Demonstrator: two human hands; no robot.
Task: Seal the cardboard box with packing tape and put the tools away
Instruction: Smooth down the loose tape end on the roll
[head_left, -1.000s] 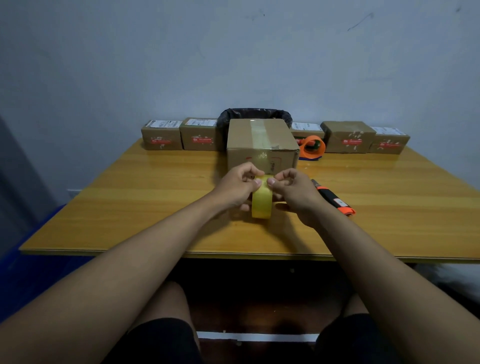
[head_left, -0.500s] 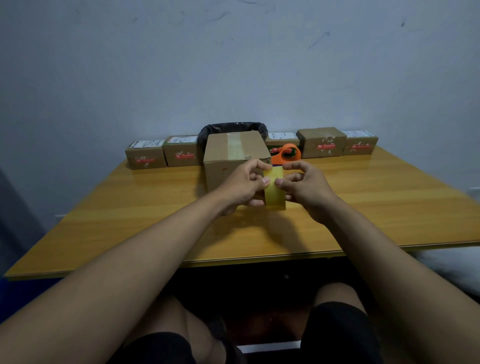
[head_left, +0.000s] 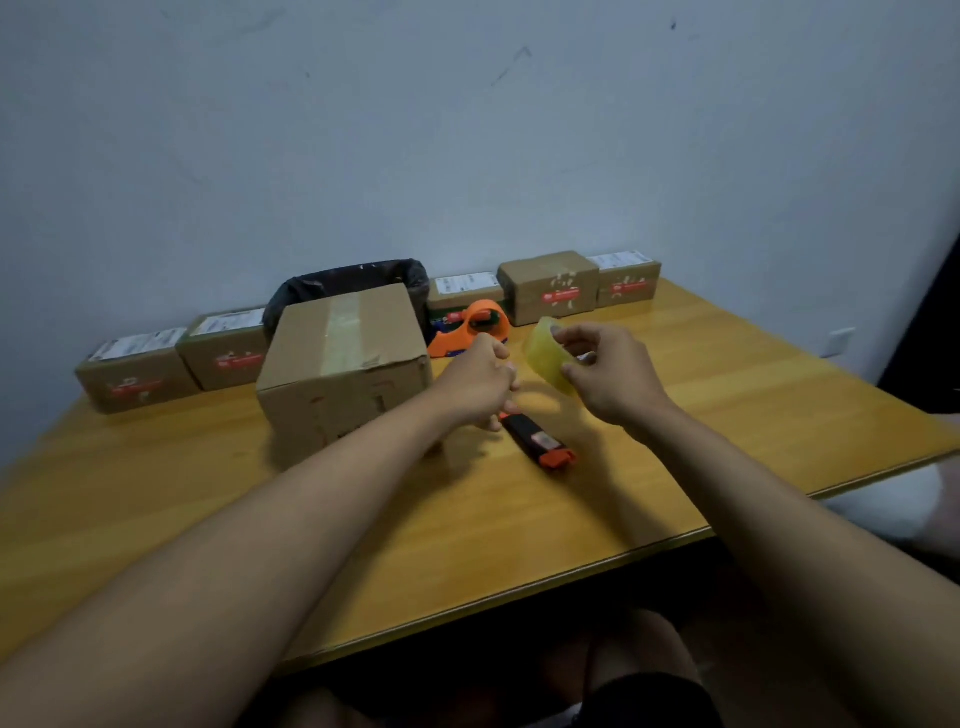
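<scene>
The cardboard box (head_left: 343, 374) sits on the wooden tabletop (head_left: 727, 405) left of centre, its flaps down and a strip of clear tape running along the top seam toward the front edge, where the tape looks wrinkled; the front face carries faint printed marks. Just right of it, the right hand (head_left: 613, 374) holds a roll of yellowish translucent packing tape (head_left: 545, 358) in the air, fingers curled round its rim. The left hand (head_left: 480, 382) hovers between the box and the roll with fingers curled together; whether it pinches a tape end cannot be told. Under the hands lies a black and orange utility knife (head_left: 537, 441) flat on the tabletop. Behind them an orange tape dispenser (head_left: 470, 330) rests near the back. Directly behind the box stands a bin lined with a black bag (head_left: 353, 278); its contents are hidden. Small taped parcels (head_left: 553, 288) with red labels line the wall on both sides.
</scene>
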